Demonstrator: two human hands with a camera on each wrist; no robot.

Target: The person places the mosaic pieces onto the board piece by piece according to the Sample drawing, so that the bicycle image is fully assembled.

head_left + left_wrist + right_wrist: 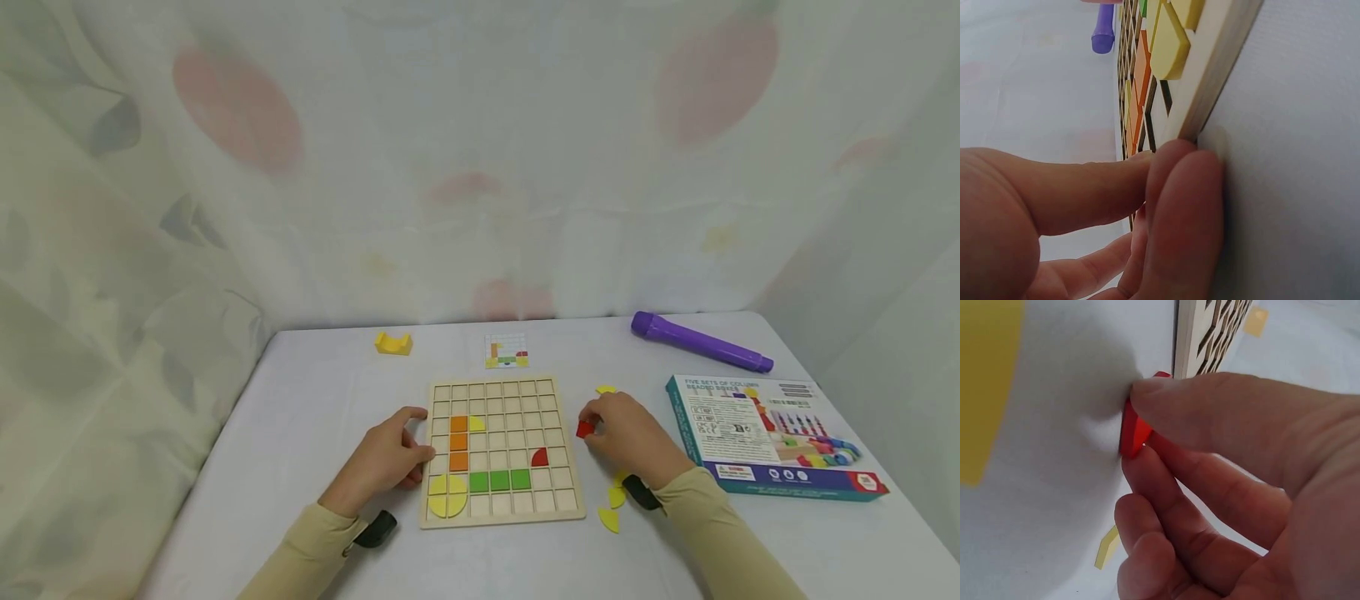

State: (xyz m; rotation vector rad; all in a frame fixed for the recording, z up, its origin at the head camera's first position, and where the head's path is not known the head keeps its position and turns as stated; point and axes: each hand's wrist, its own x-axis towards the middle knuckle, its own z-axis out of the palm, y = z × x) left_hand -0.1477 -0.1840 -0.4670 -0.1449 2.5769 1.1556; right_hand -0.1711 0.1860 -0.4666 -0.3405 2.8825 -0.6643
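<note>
A wooden grid board [495, 521] lies on the white table, holding orange squares [458, 442], green squares [499, 480], a yellow circle of quarter pieces [447, 496], a single yellow quarter [476, 423] and a red quarter [540, 457]. The left hand [386, 458] grips the board's left edge; in the left wrist view the thumb and fingers [1179, 206] pinch its rim. Right of the board, the right hand [626, 433] pinches a red piece [584, 429] between thumb and fingers. The right wrist view shows this red piece [1137, 428] at the table surface, partly covered by the fingertips.
Loose yellow pieces [609, 519] lie around the right wrist. A pattern card [506, 351] and a yellow holder [393, 343] are behind the board. A purple stick [701, 342] and a printed box [776, 437] lie at the right.
</note>
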